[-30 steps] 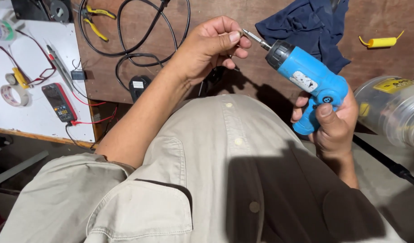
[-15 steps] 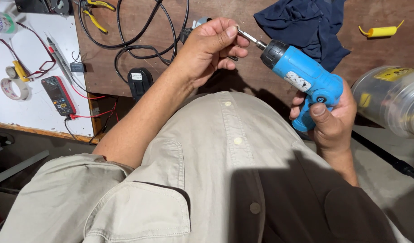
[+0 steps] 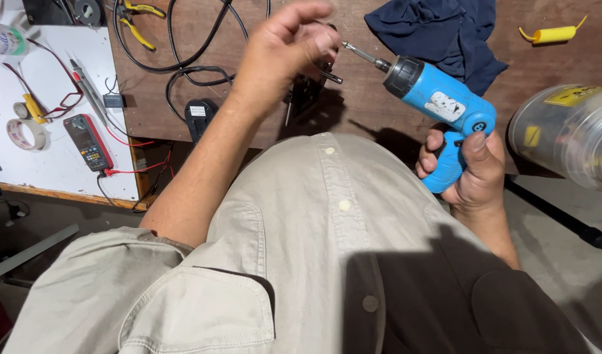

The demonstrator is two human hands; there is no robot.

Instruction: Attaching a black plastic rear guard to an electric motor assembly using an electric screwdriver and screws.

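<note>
Whiteboard (image 3: 52, 157): sitting far left, with a tape roll (image 3: 26, 134), a red multimeter (image 3: 87, 141) and its red leads lying on it.
Pliers (image 3: 138, 19): yellow handles, lying at the top of the brown wooden bench (image 3: 379, 98) beside looping black cables (image 3: 183, 59).
Black adapter (image 3: 197, 117): resting at the bench edge, just left of the raised forearm.
Left hand (image 3: 284, 52): hovering over the bench, blurry, fingers curling together near the bit tip. Honestly can't tell if they're pinching anything.
Black part (image 3: 307, 92): small dark piece sitting just under that hand, too shadowed to make out.
Blue electric screwdriver (image 3: 438, 105): being held up over the bench edge, tilted, its metal bit pointing up-left at the left hand's fingertips, not quite touching as far as I can see.
Right hand (image 3: 468, 167): clenching the screwdriver's grip, thumb pressing up the back of the handle.
Dark blue cloth (image 3: 438, 33): bunched up on the bench just behind the screwdriver.
Yellow connector (image 3: 553, 33): lying top right.
Clear plastic container (image 3: 566, 134): lying on its side at far right, near the right hand.
</note>
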